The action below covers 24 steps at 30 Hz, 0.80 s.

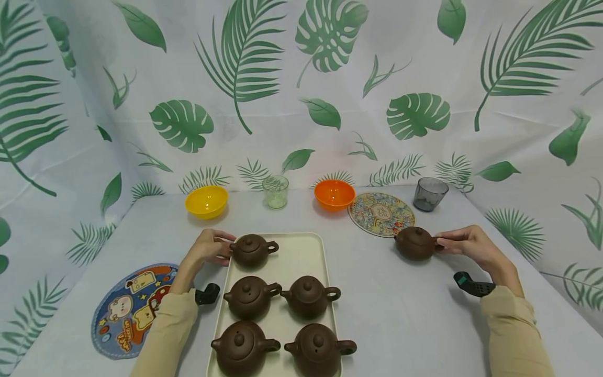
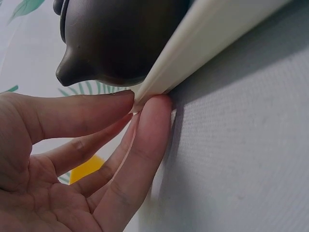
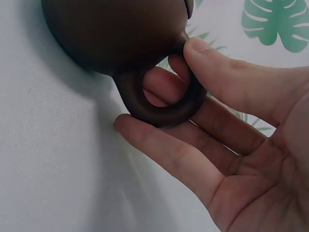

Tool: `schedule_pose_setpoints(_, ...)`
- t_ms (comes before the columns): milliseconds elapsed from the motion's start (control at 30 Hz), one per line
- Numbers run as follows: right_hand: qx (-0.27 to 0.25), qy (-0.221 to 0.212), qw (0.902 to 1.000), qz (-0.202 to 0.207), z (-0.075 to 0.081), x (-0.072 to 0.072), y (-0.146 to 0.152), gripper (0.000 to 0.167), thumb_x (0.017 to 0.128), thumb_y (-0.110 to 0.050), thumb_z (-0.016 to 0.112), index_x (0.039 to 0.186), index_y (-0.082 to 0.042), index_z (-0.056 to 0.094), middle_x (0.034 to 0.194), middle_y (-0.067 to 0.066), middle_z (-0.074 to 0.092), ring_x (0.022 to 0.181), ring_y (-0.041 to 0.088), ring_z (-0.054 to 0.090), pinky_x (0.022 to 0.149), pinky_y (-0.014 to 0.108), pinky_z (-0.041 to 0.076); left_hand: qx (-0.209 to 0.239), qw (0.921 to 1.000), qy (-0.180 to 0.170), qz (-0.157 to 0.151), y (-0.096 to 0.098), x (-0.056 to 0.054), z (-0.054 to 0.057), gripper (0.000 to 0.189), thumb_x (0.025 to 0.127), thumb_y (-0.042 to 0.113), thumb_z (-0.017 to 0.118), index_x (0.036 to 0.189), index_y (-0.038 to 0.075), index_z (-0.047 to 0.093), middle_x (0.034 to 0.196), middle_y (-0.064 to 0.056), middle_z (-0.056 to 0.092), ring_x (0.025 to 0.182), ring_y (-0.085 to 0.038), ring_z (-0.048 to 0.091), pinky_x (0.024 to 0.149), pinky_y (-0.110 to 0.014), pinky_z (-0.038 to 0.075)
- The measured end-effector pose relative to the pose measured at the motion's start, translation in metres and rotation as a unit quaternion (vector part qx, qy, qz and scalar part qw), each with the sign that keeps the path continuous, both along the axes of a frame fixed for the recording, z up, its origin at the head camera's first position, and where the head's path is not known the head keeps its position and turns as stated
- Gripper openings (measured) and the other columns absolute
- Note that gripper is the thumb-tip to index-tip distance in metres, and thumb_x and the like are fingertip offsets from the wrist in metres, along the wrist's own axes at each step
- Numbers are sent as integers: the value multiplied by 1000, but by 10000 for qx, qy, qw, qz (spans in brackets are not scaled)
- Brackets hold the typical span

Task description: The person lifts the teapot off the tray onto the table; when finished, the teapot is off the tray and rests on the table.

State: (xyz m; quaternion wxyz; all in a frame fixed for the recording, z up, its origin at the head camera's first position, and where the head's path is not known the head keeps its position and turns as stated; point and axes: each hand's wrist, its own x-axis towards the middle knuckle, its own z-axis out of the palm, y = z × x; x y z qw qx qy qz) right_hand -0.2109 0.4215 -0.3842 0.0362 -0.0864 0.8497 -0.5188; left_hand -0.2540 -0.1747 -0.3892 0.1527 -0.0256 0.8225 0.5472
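Note:
My right hand [image 1: 466, 245] pinches the loop handle of a dark brown teapot [image 1: 416, 244], thumb on top and fingers beneath, at the right of the table. Whether its base touches the cloth, I cannot tell. In the right wrist view the handle [image 3: 161, 116] sits between thumb and fingers. My left hand [image 1: 212, 247] grips the rim of a cream tray [image 1: 301, 248] at its far left corner; the left wrist view has the thumb and fingers on the tray edge [image 2: 181, 58]. Close by, on the tray, stands a small brown teapot [image 1: 251, 251]. Several larger teapots [image 1: 310, 297] fill the nearer part.
Along the back stand a yellow bowl [image 1: 206, 202], a green glass [image 1: 275, 192], an orange bowl [image 1: 334, 196] and a grey glass [image 1: 430, 194]. A round patterned mat [image 1: 377, 212] lies behind the held teapot. Under my left forearm is a blue cartoon mat [image 1: 113, 314].

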Motion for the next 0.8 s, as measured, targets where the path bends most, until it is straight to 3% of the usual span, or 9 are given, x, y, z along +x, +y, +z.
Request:
schedule_pose_setpoints(200,149,-190,9996,-132,2,1,-1,37,91,-7,62,114,22,58,94,-17,68,84,3,68,73,26,58,-21,10000,48,-7,0,1,1,45,78,-12,54,123,-15,53,95,-20,64,67,-15,62,59,-30,59)
schedule_pose_setpoints(367,470,-309,9981,-233,4,3,-2,43,91,-11,64,118,21,55,97,-14,68,86,-1,65,75,22,57,-92,10000,13,32,1,1,-1,43,79,-13,55,123,-14,54,97,-21,64,68,-16,63,59,-31,59)
schedule_pose_setpoints(600,1026,217,9933,-483,15,4,-11,46,92,-23,65,124,10,58,100,-18,69,89,-11,59,75,10,47,-52,10000,15,37,1,1,-1,43,80,-12,55,123,-14,54,96,-20,64,69,-16,64,60,-32,59)
schedule_pose_setpoints(700,1212,401,9901,-586,28,2,-29,50,93,-27,64,128,8,56,109,-2,71,89,-13,58,77,12,47,-54,10000,19,39,1,1,0,43,79,-12,54,123,-14,54,96,-20,64,69,-16,63,60,-31,59)
schedule_pose_setpoints(800,1406,542,9866,-623,44,0,-56,50,93,-29,63,130,4,55,121,16,65,90,-15,54,84,23,50,-54,10000,2,47,1,1,1,43,80,-12,55,123,-14,54,95,-20,65,68,-16,63,60,-31,59)
